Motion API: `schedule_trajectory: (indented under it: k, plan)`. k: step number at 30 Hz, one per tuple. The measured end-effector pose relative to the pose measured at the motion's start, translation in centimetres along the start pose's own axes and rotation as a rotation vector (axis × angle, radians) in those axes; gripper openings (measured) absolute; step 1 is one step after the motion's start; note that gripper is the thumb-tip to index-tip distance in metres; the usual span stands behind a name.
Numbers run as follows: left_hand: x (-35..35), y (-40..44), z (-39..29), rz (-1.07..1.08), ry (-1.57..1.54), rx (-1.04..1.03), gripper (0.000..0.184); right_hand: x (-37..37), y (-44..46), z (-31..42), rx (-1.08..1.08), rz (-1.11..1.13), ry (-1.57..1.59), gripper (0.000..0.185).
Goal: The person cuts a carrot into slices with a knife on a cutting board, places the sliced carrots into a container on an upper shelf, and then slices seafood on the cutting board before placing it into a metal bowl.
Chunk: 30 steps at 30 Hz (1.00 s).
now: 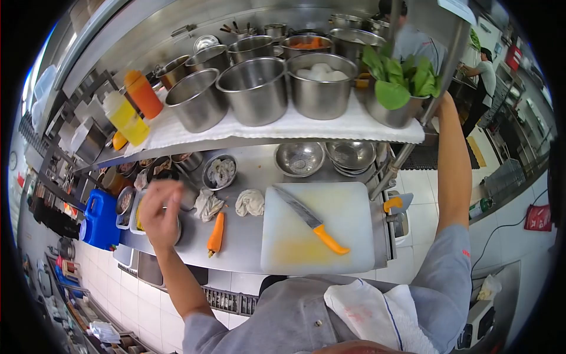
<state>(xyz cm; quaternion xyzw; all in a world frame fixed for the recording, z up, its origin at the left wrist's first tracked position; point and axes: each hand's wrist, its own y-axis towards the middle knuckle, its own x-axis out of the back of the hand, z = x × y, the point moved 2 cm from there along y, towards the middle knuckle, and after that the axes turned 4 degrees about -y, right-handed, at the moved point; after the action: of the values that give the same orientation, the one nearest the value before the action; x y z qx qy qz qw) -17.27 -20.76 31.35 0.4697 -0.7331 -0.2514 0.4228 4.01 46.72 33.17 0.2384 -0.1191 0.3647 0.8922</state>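
Observation:
My left hand point(160, 213) is raised over the left part of the steel counter, its fingers bent and blurred, so what it holds cannot be made out. My right arm stretches up past the shelf's right end, where my right hand point(443, 105) is mostly hidden beside the pot of leafy greens point(402, 76). On the white cutting board point(354, 218) lies a knife with an orange handle point(330, 239). A carrot point(216, 235) and two crumpled cloths point(250, 203) rest left of the board.
Steel pots point(252, 91) line the shelf point(265, 131), with a yellow bottle point(126, 117) and an orange bottle point(143, 94). Metal bowls point(299, 159) stand below it. A blue container point(101, 219) is at the left. Another person point(484, 85) stands at the far right.

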Motion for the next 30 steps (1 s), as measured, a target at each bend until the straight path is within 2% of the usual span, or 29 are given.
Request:
schedule_trajectory:
  k: [3, 5, 6, 7, 8, 9, 10, 11, 13, 14, 15, 16, 17, 18, 19, 20, 21, 22, 23, 24, 25, 26, 28, 29, 30]
  plan:
    - [1.4, 4.9, 2.3, -0.049, 0.035, -0.040, 0.010, 0.4, -2.5, 1.6, 0.037, -0.142, 0.131, 0.032]
    - [2.0, 8.7, 3.8, -0.077, 0.041, -0.029, 0.012, 1.2, -5.0, 5.6, 0.113, -0.336, 0.152, 0.031]
    - [2.1, 10.8, 4.5, -0.088, 0.026, -0.008, 0.013, 4.3, -5.2, 4.5, 0.057, -0.458, 0.058, 0.031]
    - [2.1, 13.1, 5.2, -0.100, 0.008, 0.012, 0.014, 4.9, -7.5, 5.7, 0.138, -0.684, -0.016, 0.029]
    - [2.0, 15.5, 6.3, -0.055, 0.007, 0.018, 0.017, 6.8, -9.4, 5.9, 0.252, -0.897, -0.332, 0.028]
    - [1.7, 17.8, 7.5, -0.010, 0.004, 0.025, 0.020, 5.2, -12.1, 8.7, 0.282, -1.059, -0.447, 0.025]
    - [1.3, 20.0, 8.6, 0.059, 0.081, 0.054, 0.023, 2.7, -14.6, 11.9, 0.292, -1.070, -0.452, 0.026]
    - [0.8, 22.3, 9.8, 0.132, 0.159, 0.079, 0.026, -0.9, -16.7, 15.5, 0.242, -0.999, -0.489, 0.026]
    - [-1.2, 26.1, 12.8, 0.256, 0.401, -0.128, 0.027, -10.7, -18.4, 22.7, 0.382, -0.735, -0.472, 0.022]
    - [-2.3, 27.1, 14.0, 0.269, 0.387, -0.139, 0.027, -14.1, -18.2, 25.2, 0.452, -0.484, -0.516, 0.020]
    - [-3.4, 27.9, 15.2, 0.277, 0.398, -0.087, 0.025, -17.8, -16.8, 28.1, 0.708, -0.366, -0.710, 0.018]
    - [-4.4, 28.7, 16.0, 0.286, 0.410, -0.038, 0.023, -20.6, -14.9, 29.9, 0.611, -0.290, -0.762, 0.019]
    - [-5.0, 29.9, 16.8, 0.296, 0.394, -0.053, 0.023, -23.0, -12.3, 31.0, 0.685, -0.217, -0.798, 0.019]
    - [-5.5, 31.2, 17.9, 0.509, 0.444, -0.131, 0.024, -24.5, -8.3, 31.1, 0.823, -0.125, -0.884, 0.019]
    - [-5.9, 31.8, 18.8, 0.719, 0.494, -0.212, 0.024, -26.1, -5.0, 31.1, 0.732, -0.056, -0.991, 0.020]
    - [-6.1, 31.9, 19.5, 0.723, 0.484, -0.229, 0.024, -27.2, -1.2, 29.0, 0.911, -0.134, -1.027, 0.022]
    - [-6.4, 31.9, 20.0, 0.694, 0.644, -0.521, 0.022, -29.4, 0.4, 30.5, 0.669, 0.092, -1.166, 0.023]
    - [-6.8, 31.5, 20.2, 0.654, 0.796, -0.814, 0.021, -30.7, 2.8, 29.3, 0.668, 0.138, -1.181, 0.023]
    - [-7.0, 31.0, 19.5, 0.663, 0.792, -0.831, 0.021, -31.7, 4.7, 28.0, 0.668, 0.179, -1.190, 0.024]
    - [-6.6, 30.3, 18.5, 0.582, 0.675, -0.602, 0.018, -32.6, 5.1, 28.3, 0.657, 0.167, -1.185, 0.024]
    - [-6.3, 29.9, 18.4, 0.502, 0.557, -0.369, 0.016, -33.8, 5.5, 28.3, 0.542, 0.292, -1.226, 0.024]
    - [-6.3, 29.6, 18.4, 0.509, 0.560, -0.374, 0.016, -34.6, 5.8, 28.2, 0.428, 0.420, -1.261, 0.025]
    - [-6.1, 28.8, 17.8, 0.396, 0.633, -0.591, 0.013, -35.4, 5.7, 28.4, 0.384, 0.406, -1.278, 0.025]
    - [-6.3, 28.6, 17.5, 0.400, 0.632, -0.593, 0.013, -35.6, 5.7, 28.5, 0.342, 0.392, -1.301, 0.025]
    - [-6.4, 28.6, 17.4, 0.364, 0.517, -0.360, 0.017, -35.7, 5.7, 28.8, 0.336, 0.396, -1.301, 0.025]
